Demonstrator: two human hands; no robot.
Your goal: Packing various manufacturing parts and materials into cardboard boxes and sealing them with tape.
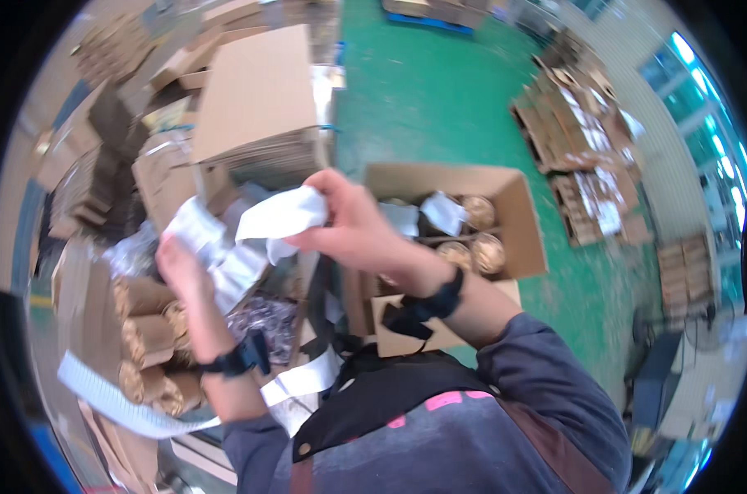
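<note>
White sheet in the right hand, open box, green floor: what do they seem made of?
The white sheet in the right hand looks like thin, matte paper, perhaps soft plastic, since it curls loosely; blur leaves this open. The open box seems to be plain cardboard, from its dull tan walls. The green floor looks coated or painted, judging by its even colour.

We count two hands (350,226) | two black wristbands (450,295) | one open carton (520,218) | inside: at least three brown bundles (488,253), two white sheets (444,214)
</note>
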